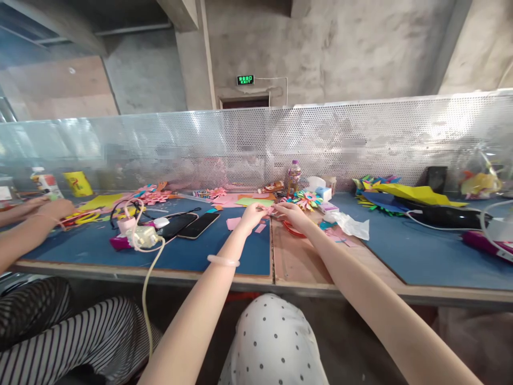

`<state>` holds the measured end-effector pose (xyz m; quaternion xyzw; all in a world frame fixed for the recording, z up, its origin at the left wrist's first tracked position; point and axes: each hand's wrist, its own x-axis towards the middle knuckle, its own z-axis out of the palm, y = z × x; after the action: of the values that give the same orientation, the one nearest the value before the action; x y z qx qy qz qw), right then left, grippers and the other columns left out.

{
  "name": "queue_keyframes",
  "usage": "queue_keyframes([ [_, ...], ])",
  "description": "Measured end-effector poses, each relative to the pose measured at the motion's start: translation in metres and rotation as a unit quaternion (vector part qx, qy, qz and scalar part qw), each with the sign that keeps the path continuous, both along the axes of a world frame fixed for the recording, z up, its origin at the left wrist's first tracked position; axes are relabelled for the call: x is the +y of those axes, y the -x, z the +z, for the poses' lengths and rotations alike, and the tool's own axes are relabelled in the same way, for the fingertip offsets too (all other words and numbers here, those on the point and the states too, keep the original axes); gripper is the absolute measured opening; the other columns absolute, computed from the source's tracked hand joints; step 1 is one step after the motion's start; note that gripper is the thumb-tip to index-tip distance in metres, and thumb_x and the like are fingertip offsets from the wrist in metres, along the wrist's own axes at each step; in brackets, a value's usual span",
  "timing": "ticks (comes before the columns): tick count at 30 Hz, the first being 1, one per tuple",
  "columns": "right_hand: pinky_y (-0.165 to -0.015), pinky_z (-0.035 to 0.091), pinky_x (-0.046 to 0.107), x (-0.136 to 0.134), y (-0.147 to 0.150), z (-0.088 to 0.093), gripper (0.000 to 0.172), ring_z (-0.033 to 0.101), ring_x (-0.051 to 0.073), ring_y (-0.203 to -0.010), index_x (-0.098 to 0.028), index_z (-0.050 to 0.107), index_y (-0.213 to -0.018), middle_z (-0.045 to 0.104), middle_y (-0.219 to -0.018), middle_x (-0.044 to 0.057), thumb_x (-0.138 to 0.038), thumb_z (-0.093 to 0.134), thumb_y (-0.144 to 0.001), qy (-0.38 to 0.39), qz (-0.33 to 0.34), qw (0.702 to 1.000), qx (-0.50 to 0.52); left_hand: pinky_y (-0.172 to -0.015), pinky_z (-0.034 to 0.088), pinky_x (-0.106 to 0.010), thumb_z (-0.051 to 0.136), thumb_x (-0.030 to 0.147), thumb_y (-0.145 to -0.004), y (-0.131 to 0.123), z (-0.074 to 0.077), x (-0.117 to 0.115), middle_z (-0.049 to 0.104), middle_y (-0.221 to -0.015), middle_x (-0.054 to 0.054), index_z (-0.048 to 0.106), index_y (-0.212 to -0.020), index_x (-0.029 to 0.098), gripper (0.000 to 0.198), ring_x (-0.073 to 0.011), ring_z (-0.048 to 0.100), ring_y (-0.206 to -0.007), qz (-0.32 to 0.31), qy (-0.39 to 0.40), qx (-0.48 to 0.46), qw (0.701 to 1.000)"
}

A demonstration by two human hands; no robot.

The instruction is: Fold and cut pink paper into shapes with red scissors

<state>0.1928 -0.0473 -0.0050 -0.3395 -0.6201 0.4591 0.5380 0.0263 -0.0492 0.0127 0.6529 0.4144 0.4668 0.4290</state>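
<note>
From afar, my head view: left hand (253, 215) and right hand (292, 215) pinch 1 pink paper piece (270, 210) between them over the table (298, 263); uneven pulling could tear it, I judge, or a slack grip drop it among pink scraps (260, 228).

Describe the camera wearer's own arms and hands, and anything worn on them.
Both are slender and bare, with no sleeve in view on the left forearm or the right forearm. A smooth, pale pinkish-white bangle rings the left forearm; none shows on the right. The left hand and right hand wear no gloves.
</note>
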Motion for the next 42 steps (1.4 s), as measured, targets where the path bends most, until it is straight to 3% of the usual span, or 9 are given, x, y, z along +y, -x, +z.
queue_keyframes([
  [5,-0.064,0.046,0.023,-0.004,0.003,0.003,0.025,0.06,0.013,-0.074,-0.016,0.066,-0.081,0.066,-0.083,0.005,-0.034,0.069,-0.064,-0.002,-0.003,1.0,0.006,-0.062,0.05,-0.027,0.066,0.029,-0.071,0.0,0.002,-0.003,0.066,-0.089,-0.009,0.056,-0.086,0.013,0.023,-0.0157,0.064,-0.074,-0.005,0.0,0.005,1.0],
  [12,-0.062,0.046,0.025,-0.003,0.006,0.001,0.029,0.058,0.012,-0.064,-0.015,0.064,-0.075,0.065,-0.075,0.003,-0.039,0.071,-0.061,-0.01,-0.012,1.0,-0.012,-0.061,0.05,-0.024,0.068,0.026,-0.07,0.002,-0.001,0.0,0.067,-0.084,-0.006,0.056,-0.087,0.015,0.024,-0.015,0.064,-0.076,-0.025,0.009,0.011,1.0],
  [15,-0.062,0.045,0.025,-0.001,0.008,0.0,0.027,0.057,0.013,-0.064,-0.015,0.063,-0.074,0.065,-0.074,0.003,-0.04,0.068,-0.064,-0.047,-0.051,0.997,-0.039,-0.063,0.051,-0.027,0.067,0.029,-0.072,0.003,-0.002,0.0,0.067,-0.084,-0.008,0.057,-0.086,0.014,0.023,-0.0146,0.064,-0.072,-0.017,0.036,-0.011,0.999],
  [20,-0.067,0.044,0.028,-0.003,0.015,0.004,0.019,0.056,0.015,-0.068,-0.016,0.062,-0.071,0.062,-0.072,0.003,-0.035,0.061,-0.071,-0.177,-0.21,0.953,-0.13,-0.068,0.052,-0.031,0.052,0.046,-0.081,0.003,-0.001,-0.002,0.067,-0.079,-0.013,0.06,-0.08,0.01,0.037,-0.0175,0.065,-0.07,-0.067,0.109,-0.041,0.991],
  [26,-0.072,0.044,0.027,-0.011,0.026,0.003,0.011,0.054,0.015,-0.078,-0.018,0.065,-0.076,0.057,-0.088,0.005,-0.019,0.054,-0.074,-0.306,-0.188,0.903,-0.237,-0.071,0.052,-0.032,0.055,0.042,-0.08,0.002,0.001,-0.004,0.068,-0.083,-0.011,0.061,-0.093,0.011,0.034,-0.0162,0.065,-0.072,-0.084,0.086,-0.093,0.988],
  [32,-0.074,0.044,0.028,-0.015,0.028,0.005,0.022,0.056,0.016,-0.078,-0.016,0.065,-0.072,0.061,-0.08,0.005,-0.025,0.046,-0.079,-0.244,-0.204,0.93,-0.181,-0.076,0.05,-0.032,0.06,0.033,-0.077,0.002,0.005,-0.008,0.068,-0.087,-0.01,0.063,-0.096,0.012,0.029,-0.0162,0.064,-0.076,-0.094,0.051,-0.074,0.991],
  [35,-0.075,0.044,0.028,-0.013,0.025,0.004,0.02,0.057,0.016,-0.078,-0.016,0.065,-0.08,0.063,-0.084,0.004,-0.029,0.051,-0.077,-0.211,-0.224,0.94,-0.148,-0.074,0.05,-0.032,0.059,0.033,-0.077,0.001,0.007,-0.01,0.068,-0.09,-0.01,0.063,-0.097,0.013,0.028,-0.0181,0.065,-0.08,-0.06,0.048,-0.065,0.995],
  [39,-0.074,0.045,0.028,-0.012,0.025,0.002,0.03,0.059,0.016,-0.079,-0.015,0.063,-0.095,0.065,-0.09,0.006,-0.038,0.055,-0.077,-0.172,-0.188,0.957,-0.136,-0.071,0.05,-0.031,0.059,0.035,-0.077,0.001,0.008,-0.012,0.068,-0.091,-0.008,0.064,-0.101,0.016,0.03,-0.0193,0.064,-0.082,-0.032,0.03,-0.048,0.998],
  [42,-0.075,0.044,0.027,-0.012,0.027,0.003,0.029,0.059,0.015,-0.077,-0.015,0.066,-0.085,0.067,-0.083,0.005,-0.039,0.051,-0.08,-0.187,-0.161,0.96,-0.135,-0.069,0.05,-0.031,0.061,0.038,-0.075,0.001,0.008,-0.012,0.068,-0.089,-0.008,0.065,-0.099,0.016,0.033,-0.0198,0.064,-0.081,-0.028,0.025,-0.043,0.998],
])
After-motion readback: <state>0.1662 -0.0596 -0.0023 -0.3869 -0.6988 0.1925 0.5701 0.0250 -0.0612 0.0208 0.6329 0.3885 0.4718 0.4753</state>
